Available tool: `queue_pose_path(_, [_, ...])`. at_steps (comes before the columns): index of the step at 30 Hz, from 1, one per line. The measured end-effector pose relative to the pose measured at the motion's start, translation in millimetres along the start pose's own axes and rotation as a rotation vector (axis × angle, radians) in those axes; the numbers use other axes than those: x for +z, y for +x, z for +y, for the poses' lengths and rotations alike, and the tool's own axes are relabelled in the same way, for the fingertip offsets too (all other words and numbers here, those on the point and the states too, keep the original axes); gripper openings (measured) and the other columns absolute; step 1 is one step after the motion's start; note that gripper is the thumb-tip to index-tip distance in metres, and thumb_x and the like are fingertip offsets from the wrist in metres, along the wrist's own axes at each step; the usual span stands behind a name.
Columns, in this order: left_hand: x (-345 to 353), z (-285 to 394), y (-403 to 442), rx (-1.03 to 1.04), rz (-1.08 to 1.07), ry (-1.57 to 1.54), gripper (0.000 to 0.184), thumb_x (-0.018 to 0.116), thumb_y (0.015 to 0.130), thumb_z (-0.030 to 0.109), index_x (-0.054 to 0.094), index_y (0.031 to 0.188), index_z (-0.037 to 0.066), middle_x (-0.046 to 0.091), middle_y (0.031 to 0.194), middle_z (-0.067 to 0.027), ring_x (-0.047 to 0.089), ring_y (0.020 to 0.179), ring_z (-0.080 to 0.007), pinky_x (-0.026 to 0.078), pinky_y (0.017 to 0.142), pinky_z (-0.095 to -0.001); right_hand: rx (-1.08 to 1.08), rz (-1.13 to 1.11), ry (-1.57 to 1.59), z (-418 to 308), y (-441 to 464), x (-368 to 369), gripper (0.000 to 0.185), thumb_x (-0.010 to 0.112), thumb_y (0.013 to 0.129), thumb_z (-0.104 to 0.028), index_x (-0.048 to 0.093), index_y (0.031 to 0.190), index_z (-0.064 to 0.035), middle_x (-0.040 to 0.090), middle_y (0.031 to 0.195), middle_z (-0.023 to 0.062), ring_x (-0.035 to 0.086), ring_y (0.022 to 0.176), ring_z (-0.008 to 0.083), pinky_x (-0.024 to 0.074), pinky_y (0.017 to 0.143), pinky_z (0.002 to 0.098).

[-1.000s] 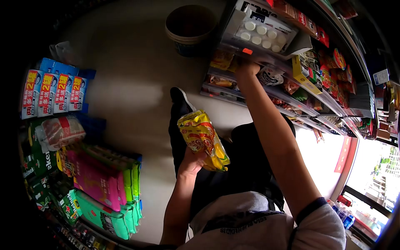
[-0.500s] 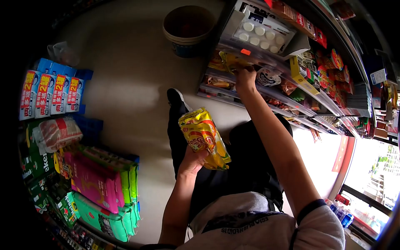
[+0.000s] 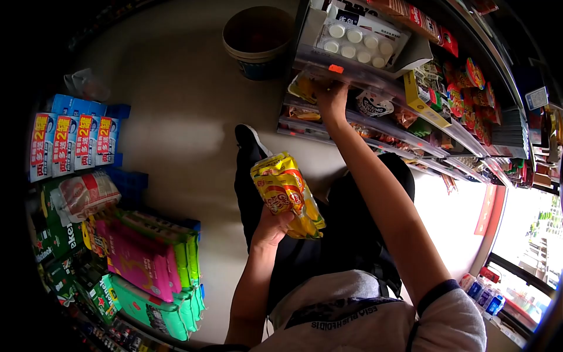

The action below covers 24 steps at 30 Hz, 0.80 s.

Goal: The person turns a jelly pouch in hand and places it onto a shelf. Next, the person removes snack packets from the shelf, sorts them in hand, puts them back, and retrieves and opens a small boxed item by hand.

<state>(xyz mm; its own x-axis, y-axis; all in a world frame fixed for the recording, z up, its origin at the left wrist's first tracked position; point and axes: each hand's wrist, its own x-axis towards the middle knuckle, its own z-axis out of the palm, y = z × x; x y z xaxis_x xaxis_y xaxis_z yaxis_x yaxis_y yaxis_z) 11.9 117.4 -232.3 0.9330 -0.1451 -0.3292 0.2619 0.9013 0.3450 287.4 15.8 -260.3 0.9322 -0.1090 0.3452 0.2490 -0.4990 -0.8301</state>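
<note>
My left hand [image 3: 274,227] is closed round the lower end of a stack of shiny yellow snack bags [image 3: 287,190] with red print, held above my lap. My right hand [image 3: 332,98] reaches into a shelf compartment under a clear front strip. Its fingers, partly hidden, close on another yellow snack bag [image 3: 301,87] at the left end of that shelf. Just right of the hand stands a white and black package [image 3: 374,104].
The shelf unit [image 3: 346,64] carries a box of white-capped bottles [image 3: 355,44] above my right hand. A bucket [image 3: 258,38] stands on the floor beside it. Left are blue-and-white boxes [image 3: 76,141], pink packs [image 3: 138,252] and green packs [image 3: 155,308].
My right hand has moved slightly left and farther into the shelf, with the yellow bag at its fingers. The left hand keeps its hold; the view has shifted a little.
</note>
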Motion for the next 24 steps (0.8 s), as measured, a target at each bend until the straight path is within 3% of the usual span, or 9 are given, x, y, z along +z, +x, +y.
queue_pose_path(3, [-1.5,-0.5,-0.5,-0.005,0.000,-0.001,0.067,0.074,0.064,0.002,0.044,0.123,0.004,0.057,0.112,-0.0063,0.057,0.102,-0.0182,0.048,0.088,-0.0324,0.127,0.084,-0.511,-35.1,5.3,12.0,0.068,0.071,0.071,-0.023,0.036,0.125,-0.0026,0.043,0.122,0.0229,0.045,0.110,0.0343,0.0374,0.091,0.0355])
queue_pose_path(6, [-2.7,-0.7,-0.1,-0.005,0.006,-0.002,0.067,0.074,0.064,0.001,0.044,0.123,0.004,0.057,0.112,-0.0068,0.057,0.102,-0.0186,0.047,0.089,-0.0328,0.168,0.215,-0.622,-43.2,9.9,20.8,0.061,0.071,0.072,-0.023,0.044,0.121,-0.0013,0.051,0.113,0.0212,0.050,0.103,0.0322,0.0397,0.090,0.0373])
queue_pose_path(9, [-0.1,0.9,-1.0,-0.003,0.011,-0.001,0.067,0.074,0.064,0.001,0.044,0.123,0.004,0.057,0.112,-0.0068,0.058,0.102,-0.0188,0.048,0.089,-0.0329,-0.058,-0.153,-0.105,11.8,26.7,26.1,0.042,0.068,0.076,-0.017,0.054,0.112,-0.0002,0.060,0.102,0.0167,0.056,0.096,0.0291,0.0430,0.088,0.0394])
queue_pose_path(12, [3.8,2.3,1.5,-0.005,0.004,-0.011,0.067,0.075,0.064,0.002,0.044,0.123,0.004,0.057,0.112,-0.0067,0.057,0.102,-0.0187,0.048,0.088,-0.0328,-0.030,-0.107,0.296,-30.5,17.1,5.7,0.022,0.063,0.079,-0.009,0.060,0.099,-0.0004,0.064,0.093,0.0106,0.061,0.088,0.0236,0.0473,0.081,0.0386])
queue_pose_path(15, [4.9,1.3,3.3,0.006,-0.002,0.000,0.068,0.076,0.063,0.003,0.044,0.123,0.004,0.057,0.112,-0.0064,0.057,0.102,-0.0185,0.048,0.089,-0.0328,0.179,-0.189,0.845,-29.2,14.8,2.8,0.022,0.063,0.078,-0.005,0.060,0.099,-0.0009,0.064,0.098,0.0076,0.060,0.087,0.0183,0.0489,0.077,0.0348])
queue_pose_path(19, [4.2,-0.7,2.8,0.010,0.025,0.067,0.067,0.076,0.064,0.008,0.045,0.123,0.003,0.057,0.112,-0.0066,0.057,0.102,-0.0189,0.048,0.088,-0.0332,0.122,-0.526,0.333,-30.4,23.0,3.7,0.024,0.065,0.078,-0.007,0.059,0.100,-0.0018,0.062,0.095,0.0082,0.059,0.083,0.0177,0.0497,0.076,0.0336])
queue_pose_path(20, [5.6,-0.5,2.8,0.000,0.028,0.053,0.067,0.077,0.063,0.006,0.045,0.123,0.003,0.057,0.112,-0.0063,0.057,0.102,-0.0185,0.048,0.089,-0.0331,0.060,-0.370,0.424,-27.7,19.1,8.5,0.010,0.063,0.077,-0.009,0.064,0.087,-0.0046,0.064,0.087,0.0075,0.060,0.081,0.0179,0.0476,0.074,0.0314])
queue_pose_path(23, [10.0,2.1,4.4,-0.009,0.035,0.036,0.068,0.077,0.063,0.004,0.044,0.123,0.004,0.057,0.111,-0.0056,0.057,0.102,-0.0177,0.047,0.089,-0.0329,-0.004,-0.312,0.388,-15.6,21.4,5.7,0.021,0.064,0.077,-0.010,0.060,0.097,-0.0032,0.062,0.095,0.0101,0.059,0.084,0.0185,0.0493,0.072,0.0335])
queue_pose_path(24, [10.8,1.6,4.0,-0.005,0.041,0.043,0.068,0.077,0.063,0.005,0.044,0.122,0.004,0.057,0.111,-0.0055,0.057,0.102,-0.0177,0.047,0.089,-0.0328,-0.123,-0.253,0.227,-4.3,24.3,7.7,0.020,0.064,0.077,-0.010,0.060,0.096,-0.0028,0.062,0.094,0.0100,0.059,0.084,0.0179,0.0494,0.071,0.0328])
